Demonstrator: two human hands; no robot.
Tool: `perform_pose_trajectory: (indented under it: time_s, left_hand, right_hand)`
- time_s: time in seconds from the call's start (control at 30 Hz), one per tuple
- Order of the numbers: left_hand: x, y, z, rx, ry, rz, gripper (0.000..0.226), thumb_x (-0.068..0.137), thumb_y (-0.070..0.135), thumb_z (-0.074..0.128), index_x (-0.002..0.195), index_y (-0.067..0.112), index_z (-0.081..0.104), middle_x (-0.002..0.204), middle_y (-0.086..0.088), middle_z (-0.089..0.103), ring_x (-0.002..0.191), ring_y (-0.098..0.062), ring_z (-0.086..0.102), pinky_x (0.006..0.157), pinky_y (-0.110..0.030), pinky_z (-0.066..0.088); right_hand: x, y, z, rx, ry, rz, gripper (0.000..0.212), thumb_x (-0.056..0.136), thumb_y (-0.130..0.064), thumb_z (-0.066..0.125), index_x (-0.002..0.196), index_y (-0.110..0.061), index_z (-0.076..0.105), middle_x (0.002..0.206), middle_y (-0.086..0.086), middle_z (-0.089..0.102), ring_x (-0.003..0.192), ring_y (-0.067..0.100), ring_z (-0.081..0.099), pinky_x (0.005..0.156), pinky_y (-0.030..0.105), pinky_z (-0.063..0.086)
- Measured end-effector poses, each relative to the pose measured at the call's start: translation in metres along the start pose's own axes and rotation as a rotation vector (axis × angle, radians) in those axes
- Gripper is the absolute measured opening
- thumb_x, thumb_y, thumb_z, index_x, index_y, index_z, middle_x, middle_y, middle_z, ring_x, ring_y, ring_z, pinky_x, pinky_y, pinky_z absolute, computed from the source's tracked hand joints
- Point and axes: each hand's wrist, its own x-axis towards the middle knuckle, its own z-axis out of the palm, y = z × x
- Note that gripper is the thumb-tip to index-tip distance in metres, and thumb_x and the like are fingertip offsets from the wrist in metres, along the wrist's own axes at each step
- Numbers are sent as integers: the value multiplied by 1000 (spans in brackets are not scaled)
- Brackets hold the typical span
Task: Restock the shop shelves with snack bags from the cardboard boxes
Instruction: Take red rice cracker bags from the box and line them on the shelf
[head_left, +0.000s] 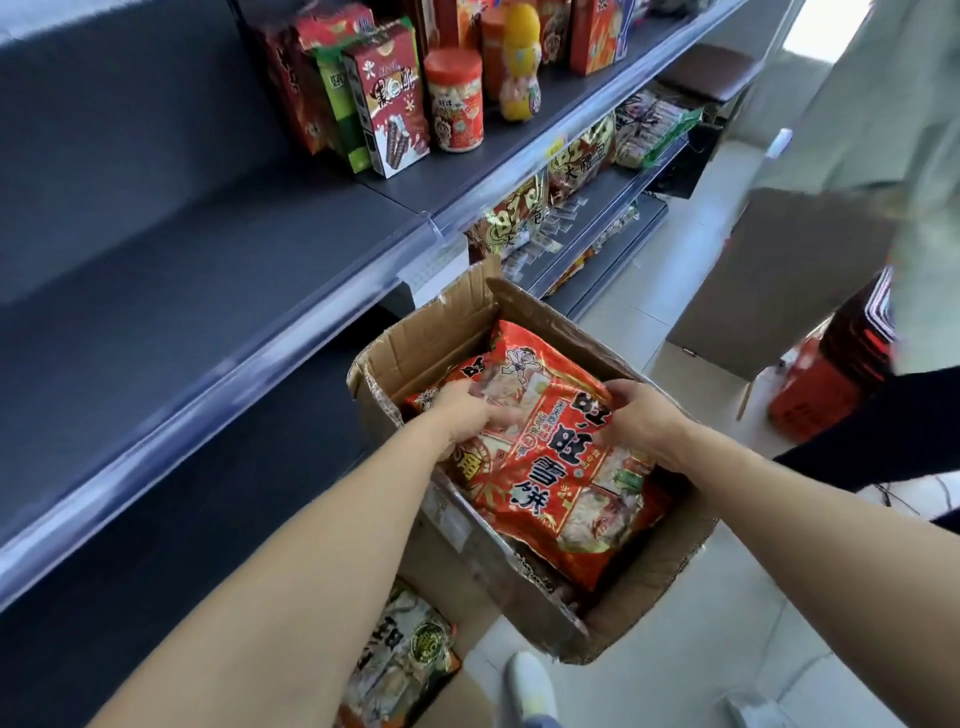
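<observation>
1. Both arms reach forward and down into the open cardboard box (524, 587) on the floor, forearms bare, palms turned inward
2. left hand (462, 415) clamps the left edge of the red snack bag (550, 467), fingers (506, 415) curled over its top face
3. right hand (641, 415) grips the bag's right edge, thumb on top, the other fingers hidden behind the bag
4. red snack bag sits between the two hands, tilted, upper end toward the far wall of the box, lower end over the near-right corner; can't tell if it rests on the contents or is clear of them
5. cardboard box: flaps open, more red bags (447, 387) underneath the held one
6. second box (410, 670) at bottom, nearer the camera, holds a pale snack bag with a green seal
7. dark shelf (182, 270) to the left is bare at this end; further along it carries cartons (387, 104) and a red-lidded jar (454, 101)
8. lower shelves (587, 218) beyond the box hold gold and red bags
</observation>
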Motion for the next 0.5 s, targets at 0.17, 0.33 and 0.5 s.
perform_pose_trajectory:
  time_s: [0.17,0.33,0.5]
  left_hand:
    - [-28,18,-13,-100,108,194,50,74,17,80,119,13,58,112,-7,68,95,-24,66,84,-35,53]
    - [-66,45,-51,-271,282,343,51,65,26,84,109,17,59,111,-5,68,101,-28,65,96,-47,49]
    - [-116,36,-119,-439,402,399,23,77,15,78,86,21,58,109,-13,69,100,-33,66,92,-52,52]
  right_hand:
    - [-15,-16,-6,104,177,-184,70,80,-2,71,140,-20,41,130,9,55,117,27,54,96,47,49]
    - [-38,-58,-4,140,472,-261,97,71,-37,81,146,-16,23,149,10,23,137,31,25,115,52,25]
    - [-66,-107,18,354,65,-332,69,68,-40,82,123,-8,55,109,10,71,96,27,69,85,45,55]
